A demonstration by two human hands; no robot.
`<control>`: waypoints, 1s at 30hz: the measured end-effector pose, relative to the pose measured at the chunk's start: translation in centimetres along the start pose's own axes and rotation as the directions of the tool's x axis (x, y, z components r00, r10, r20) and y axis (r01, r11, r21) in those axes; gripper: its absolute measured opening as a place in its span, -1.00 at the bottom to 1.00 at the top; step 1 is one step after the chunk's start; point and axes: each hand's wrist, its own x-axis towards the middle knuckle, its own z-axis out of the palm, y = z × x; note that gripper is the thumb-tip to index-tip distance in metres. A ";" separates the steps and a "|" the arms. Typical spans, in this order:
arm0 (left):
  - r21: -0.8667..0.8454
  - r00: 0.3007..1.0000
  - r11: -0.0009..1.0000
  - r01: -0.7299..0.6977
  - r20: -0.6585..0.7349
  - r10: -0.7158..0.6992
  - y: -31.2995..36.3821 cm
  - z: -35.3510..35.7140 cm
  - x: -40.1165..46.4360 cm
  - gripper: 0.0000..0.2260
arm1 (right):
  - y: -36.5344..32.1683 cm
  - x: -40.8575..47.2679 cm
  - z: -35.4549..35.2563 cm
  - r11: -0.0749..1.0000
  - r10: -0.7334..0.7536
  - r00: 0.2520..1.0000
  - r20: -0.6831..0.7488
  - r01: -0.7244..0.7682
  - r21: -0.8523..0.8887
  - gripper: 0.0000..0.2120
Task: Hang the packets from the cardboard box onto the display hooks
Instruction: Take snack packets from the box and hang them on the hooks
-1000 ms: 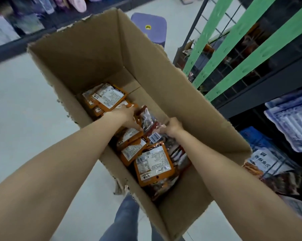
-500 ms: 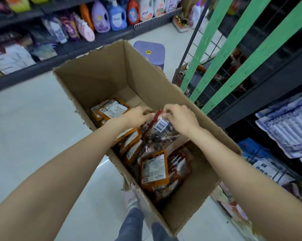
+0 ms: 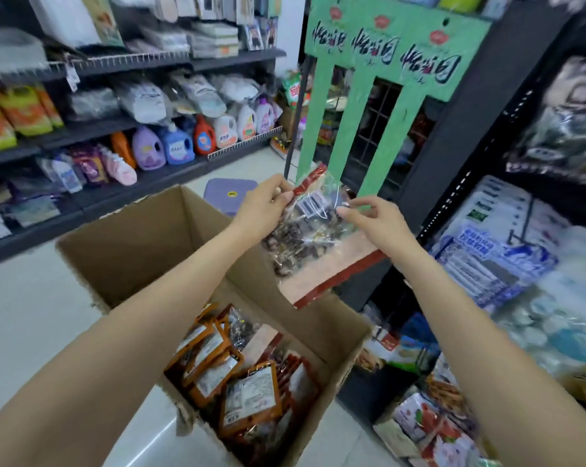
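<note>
From the head camera, both arms reach out over the cardboard box, which sits open on the floor with its flaps up. The left hand pinches the top red edge of a clear packet, thumb and fingers curled tight on the corner. The right hand pinches the same packet's top edge at the other side, fingertips closed on the plastic. So each grip is closed on that one packet, held up in the air above the box, tilted, barcode label facing the camera, dark contents bunched in the middle. Just behind it stands the green display board with three hanging strips and black lettering; I cannot make out the hooks themselves. Down in the box lie more packets, orange-edged, labels up, piled at the near end. A purple stool peeks out beyond the box. Detergent bottles line the far shelf on the left.
</note>
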 end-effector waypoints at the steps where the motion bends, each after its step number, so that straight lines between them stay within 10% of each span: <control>1: -0.021 0.999 1.000 -0.003 -0.046 0.002 1.4 0.5 0.7 -0.78 | 0.4 0.0 -1.6 0.994 0.074 0.997 -0.020 -0.072 0.076 -0.62; 5: -0.119 0.986 0.993 0.005 -0.167 -0.025 6.9 3.5 3.8 -0.88 | 1.1 -1.0 -7.0 0.845 0.308 0.949 -0.062 -0.243 0.476 -0.88; 9: -0.226 0.983 0.971 0.074 -0.148 -0.110 11.6 7.2 6.0 -0.87 | 1.4 -2.3 -11.5 0.828 0.225 0.964 -0.141 -0.113 0.549 -0.89; 15: 0.168 0.980 0.982 -0.084 0.190 0.051 19.0 13.2 5.4 -0.64 | 0.5 -3.8 -19.6 0.859 0.025 0.909 -0.415 0.193 0.474 -0.56; 22: -0.001 0.666 0.931 -0.365 0.699 0.262 26.2 18.2 2.6 -0.60 | 3.6 -3.5 -24.8 0.978 0.045 0.792 -0.609 0.089 0.188 -0.79; 25: 0.241 0.698 0.715 -0.656 0.553 0.454 27.8 20.0 4.5 -0.74 | 4.0 -3.7 -26.7 0.942 0.063 0.804 -0.591 0.147 0.302 -0.83; 30: 0.205 0.775 0.751 -0.627 0.255 0.578 30.4 20.2 7.4 -0.79 | 2.5 -2.8 -29.2 0.983 -0.138 0.804 -0.579 0.183 0.020 -0.88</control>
